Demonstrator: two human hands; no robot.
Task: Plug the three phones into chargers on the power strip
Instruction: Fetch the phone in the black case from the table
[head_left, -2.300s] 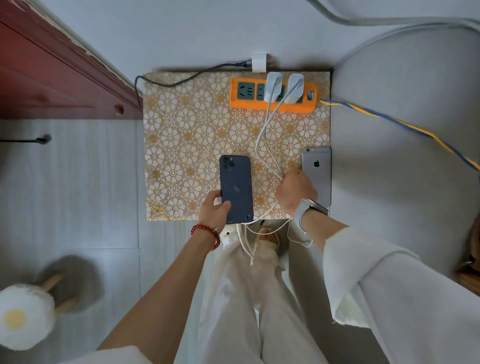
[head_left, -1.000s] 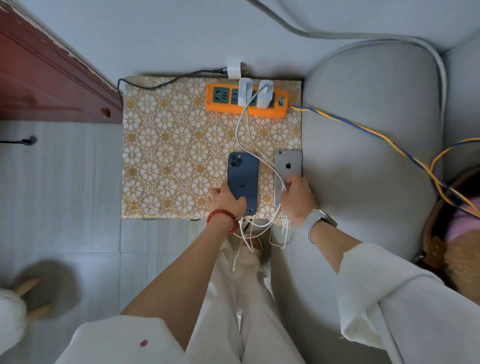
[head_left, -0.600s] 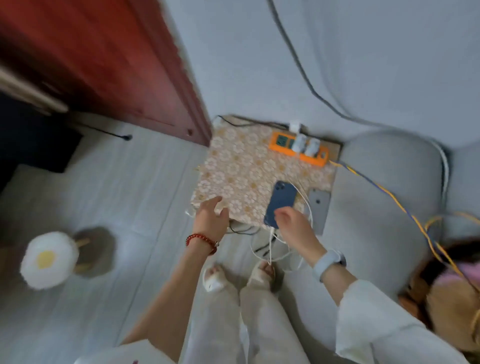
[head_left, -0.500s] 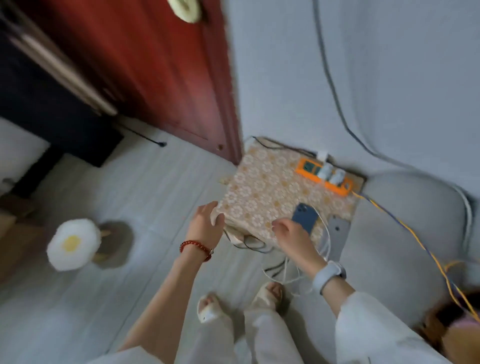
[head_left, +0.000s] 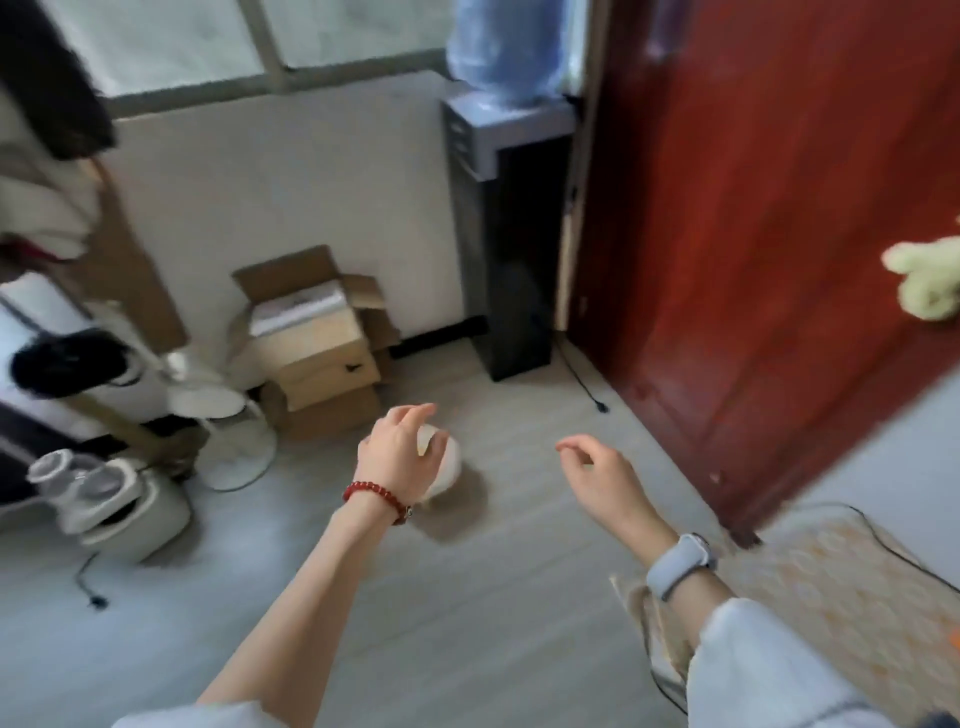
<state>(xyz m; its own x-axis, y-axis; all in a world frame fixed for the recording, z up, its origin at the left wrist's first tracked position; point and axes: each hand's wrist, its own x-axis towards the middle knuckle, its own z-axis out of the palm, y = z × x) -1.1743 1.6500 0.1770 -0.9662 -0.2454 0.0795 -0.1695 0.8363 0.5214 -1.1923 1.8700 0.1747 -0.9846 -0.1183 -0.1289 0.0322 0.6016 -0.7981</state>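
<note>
**Hands empty, phones out of view**

No phone or power strip can be made out; only the patterned mat (head_left: 852, 587) shows at the lower right, blurred. The left hand (head_left: 397, 457) and right hand (head_left: 597, 475) hang loosely curled above the grey floor (head_left: 467, 597), holding nothing.

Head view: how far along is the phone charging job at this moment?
Nothing finished can be confirmed here: no phone is in view, and only a corner of the patterned mat shows at the lower right. In hand: nothing; the left hand and right hand hover empty over the floor, fingers loosely curled. What is left cannot be judged, since the power strip is almost wholly out of frame.
</note>
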